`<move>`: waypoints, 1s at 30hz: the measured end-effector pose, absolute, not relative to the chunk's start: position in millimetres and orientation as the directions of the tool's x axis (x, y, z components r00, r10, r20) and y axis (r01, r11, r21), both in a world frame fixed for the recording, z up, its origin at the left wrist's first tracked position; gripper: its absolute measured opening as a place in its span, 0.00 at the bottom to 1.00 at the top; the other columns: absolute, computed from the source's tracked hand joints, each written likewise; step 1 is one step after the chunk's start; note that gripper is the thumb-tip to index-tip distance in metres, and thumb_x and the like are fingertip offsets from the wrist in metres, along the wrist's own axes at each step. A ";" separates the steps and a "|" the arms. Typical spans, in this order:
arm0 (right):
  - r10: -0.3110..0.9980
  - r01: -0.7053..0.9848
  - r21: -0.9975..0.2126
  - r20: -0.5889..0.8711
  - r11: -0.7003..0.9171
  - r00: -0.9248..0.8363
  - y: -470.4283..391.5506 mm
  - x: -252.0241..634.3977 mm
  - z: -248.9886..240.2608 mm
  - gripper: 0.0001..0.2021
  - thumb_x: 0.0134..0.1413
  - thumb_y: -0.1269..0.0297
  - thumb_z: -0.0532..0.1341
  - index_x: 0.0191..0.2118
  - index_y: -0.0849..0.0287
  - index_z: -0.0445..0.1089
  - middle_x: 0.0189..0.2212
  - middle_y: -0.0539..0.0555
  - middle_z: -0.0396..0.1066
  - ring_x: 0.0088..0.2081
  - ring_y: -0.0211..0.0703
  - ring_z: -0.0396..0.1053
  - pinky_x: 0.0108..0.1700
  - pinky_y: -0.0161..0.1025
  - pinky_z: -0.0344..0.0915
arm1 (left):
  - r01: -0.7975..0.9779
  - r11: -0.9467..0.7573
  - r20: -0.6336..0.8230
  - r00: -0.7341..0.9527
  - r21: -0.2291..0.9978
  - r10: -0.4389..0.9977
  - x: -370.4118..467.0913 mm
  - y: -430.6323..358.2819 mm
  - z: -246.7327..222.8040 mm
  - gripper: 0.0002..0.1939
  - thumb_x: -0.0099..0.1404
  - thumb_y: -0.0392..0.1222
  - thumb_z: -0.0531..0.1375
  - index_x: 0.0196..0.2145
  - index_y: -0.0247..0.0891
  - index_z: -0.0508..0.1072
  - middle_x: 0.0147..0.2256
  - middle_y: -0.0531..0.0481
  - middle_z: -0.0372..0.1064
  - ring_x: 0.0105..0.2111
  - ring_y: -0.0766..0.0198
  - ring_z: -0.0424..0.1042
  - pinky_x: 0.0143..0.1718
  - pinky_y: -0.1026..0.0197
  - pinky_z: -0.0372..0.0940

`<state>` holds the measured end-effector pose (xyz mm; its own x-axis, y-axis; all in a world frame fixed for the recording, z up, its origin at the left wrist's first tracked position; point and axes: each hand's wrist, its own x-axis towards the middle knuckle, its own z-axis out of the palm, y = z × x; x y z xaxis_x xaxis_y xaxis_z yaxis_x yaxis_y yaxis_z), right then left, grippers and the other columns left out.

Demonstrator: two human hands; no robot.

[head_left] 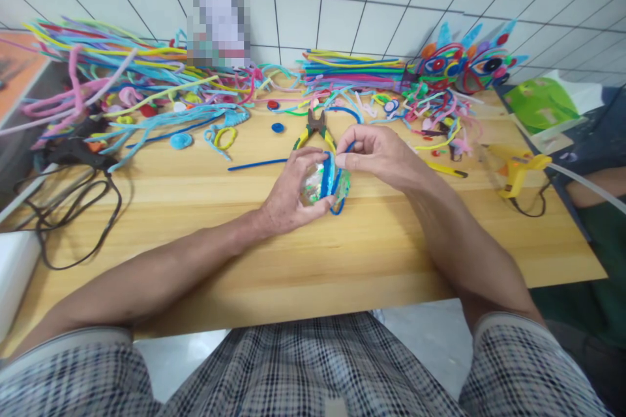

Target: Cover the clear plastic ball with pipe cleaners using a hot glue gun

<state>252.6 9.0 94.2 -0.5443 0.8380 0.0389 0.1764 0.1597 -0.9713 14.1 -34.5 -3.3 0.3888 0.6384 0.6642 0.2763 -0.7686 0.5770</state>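
Low over the table's middle, my left hand point(287, 194) is closed around a shiny, see-through, greenish rounded piece point(313, 184). Bands of blue pipe cleaner point(325, 177) run across it, and a blue loop hangs below. My right hand point(386, 155), thumb and forefinger pinched together, grips the blue pipe cleaner just right of the piece. Pliers point(317, 124) with yellow-green handles lie right behind both hands. A straight blue pipe cleaner point(257, 164) rests left of my left hand. The far side of the shiny piece is hidden by my fingers.
Heaps of coloured pipe cleaners point(141, 58) fill the back left, with a bundle point(352, 68) at back centre. Colourful masks point(462, 65) stand at back right. A yellow glue gun point(521, 172) lies at right, a black cable point(73, 208) at left. A person's arm point(596, 187) shows at right.
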 end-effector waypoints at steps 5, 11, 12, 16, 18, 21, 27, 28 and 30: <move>0.829 0.150 -0.976 0.049 0.158 -0.557 12.3 253.0 88.9 0.19 0.55 0.50 0.81 0.38 0.55 0.77 0.30 0.47 0.74 0.33 0.39 0.68 0.34 0.37 0.64 | 0.247 -0.768 0.674 0.373 0.591 0.638 15.0 -34.4 -2.7 0.36 0.74 0.53 0.71 0.72 0.49 0.63 0.65 0.38 0.70 0.67 0.43 0.72 0.68 0.35 0.74; 0.842 0.149 -0.976 0.056 0.160 -0.537 13.6 250.7 85.0 0.21 0.53 0.45 0.82 0.38 0.54 0.78 0.30 0.48 0.76 0.33 0.41 0.71 0.34 0.38 0.68 | 0.249 -0.765 0.672 0.370 0.593 0.641 15.3 -34.3 -3.0 0.37 0.73 0.53 0.72 0.72 0.50 0.63 0.65 0.38 0.70 0.68 0.42 0.72 0.69 0.34 0.73; 0.841 0.144 -0.977 0.057 0.158 -0.538 13.7 250.4 84.6 0.22 0.53 0.44 0.82 0.38 0.54 0.78 0.30 0.48 0.76 0.33 0.41 0.71 0.34 0.38 0.68 | 0.254 -0.764 0.670 0.370 0.593 0.643 15.3 -34.2 -3.1 0.37 0.73 0.53 0.72 0.72 0.50 0.63 0.65 0.38 0.70 0.68 0.42 0.72 0.69 0.34 0.73; 0.838 0.126 -0.981 0.054 0.145 -0.542 13.9 249.8 83.8 0.22 0.53 0.44 0.82 0.38 0.54 0.79 0.30 0.49 0.77 0.33 0.41 0.73 0.35 0.38 0.70 | 0.252 -0.759 0.665 0.370 0.601 0.649 15.0 -33.7 -3.3 0.36 0.73 0.54 0.72 0.72 0.49 0.63 0.65 0.38 0.70 0.68 0.42 0.72 0.69 0.34 0.73; 0.844 0.125 -0.983 0.045 0.132 -0.535 13.7 249.7 83.8 0.22 0.52 0.43 0.82 0.38 0.54 0.79 0.30 0.49 0.77 0.33 0.41 0.73 0.36 0.39 0.71 | 0.246 -0.760 0.666 0.371 0.602 0.647 15.2 -33.3 -3.5 0.36 0.74 0.55 0.71 0.72 0.48 0.63 0.65 0.37 0.70 0.68 0.42 0.72 0.69 0.34 0.72; 0.859 0.140 -0.983 0.033 0.121 -0.511 13.2 249.9 84.2 0.23 0.51 0.42 0.83 0.37 0.54 0.79 0.30 0.49 0.78 0.33 0.41 0.73 0.35 0.39 0.71 | 0.252 -0.769 0.676 0.370 0.587 0.637 15.8 -32.5 -4.4 0.36 0.75 0.57 0.70 0.72 0.48 0.62 0.65 0.38 0.70 0.68 0.43 0.72 0.68 0.35 0.73; 0.865 0.150 -0.980 0.041 0.133 -0.500 11.8 249.4 84.1 0.24 0.51 0.42 0.83 0.37 0.56 0.80 0.30 0.51 0.78 0.33 0.42 0.73 0.34 0.39 0.68 | 0.263 -0.768 0.677 0.365 0.584 0.639 16.2 -32.4 -6.0 0.35 0.76 0.57 0.69 0.72 0.48 0.62 0.65 0.38 0.70 0.68 0.44 0.72 0.68 0.35 0.73; 0.866 0.152 -0.979 0.042 0.135 -0.498 11.6 248.9 83.7 0.24 0.51 0.42 0.83 0.37 0.56 0.80 0.30 0.51 0.78 0.33 0.42 0.72 0.34 0.39 0.68 | 0.265 -0.765 0.672 0.368 0.587 0.643 16.2 -32.6 -5.9 0.35 0.76 0.57 0.69 0.72 0.49 0.62 0.65 0.38 0.70 0.69 0.44 0.71 0.68 0.34 0.73; 0.871 0.163 -0.976 0.044 0.141 -0.489 11.2 247.8 82.7 0.23 0.51 0.43 0.83 0.36 0.56 0.79 0.29 0.50 0.77 0.32 0.41 0.71 0.33 0.39 0.66 | 0.264 -0.767 0.673 0.369 0.585 0.641 16.2 -32.9 -5.4 0.35 0.75 0.56 0.69 0.72 0.49 0.62 0.65 0.38 0.70 0.69 0.44 0.71 0.68 0.34 0.73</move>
